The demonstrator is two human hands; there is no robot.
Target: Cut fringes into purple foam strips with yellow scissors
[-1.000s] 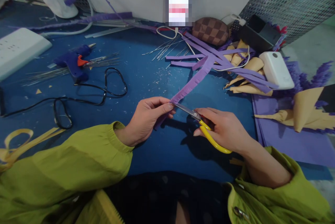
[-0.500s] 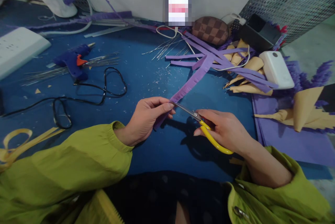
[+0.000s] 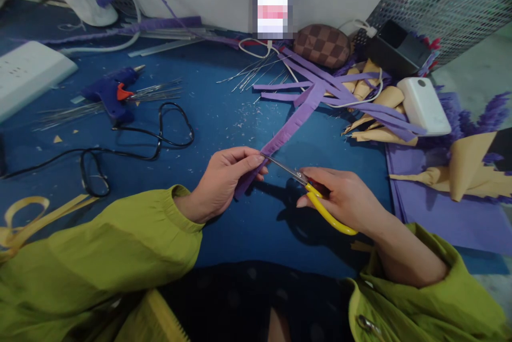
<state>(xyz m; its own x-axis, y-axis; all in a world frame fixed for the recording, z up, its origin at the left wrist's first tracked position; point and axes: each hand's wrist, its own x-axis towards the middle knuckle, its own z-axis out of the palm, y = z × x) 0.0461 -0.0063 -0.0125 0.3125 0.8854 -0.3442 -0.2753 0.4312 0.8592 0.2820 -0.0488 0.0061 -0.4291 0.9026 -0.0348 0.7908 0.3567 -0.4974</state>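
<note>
Near the centre of the frame, the left hand (image 3: 224, 182) pinched a purple strip (image 3: 294, 123) between thumb and forefinger, the thumb lying along the near side. From that pinch the strip ran up and to the right, toward a loose pile of purple strips (image 3: 340, 88) in the upper right; its other end came out below the fingers and hung down and slightly left, partly hidden by the hand. The remaining fingers were curled beneath it, though how firmly they pressed I could not tell.

Right of centre, the right hand (image 3: 346, 195) grasped the scissors (image 3: 328, 216) by their yellow handles, its fingers wrapped about the loops. The blades pointed up and left, their tips at the strip just beside the left thumb (whether they were parted there was too small to tell).

Small pale scraps dotted the blue table (image 3: 224, 96) above the left hand. At the left of the frame a blue glue gun (image 3: 108, 94) lay across thin wires (image 3: 156, 91), with a black cord (image 3: 128, 156) looping below it. Tan paper cones (image 3: 386, 99) and a white box (image 3: 426, 107) sat at the right, above purple sheets (image 3: 440, 230).
</note>
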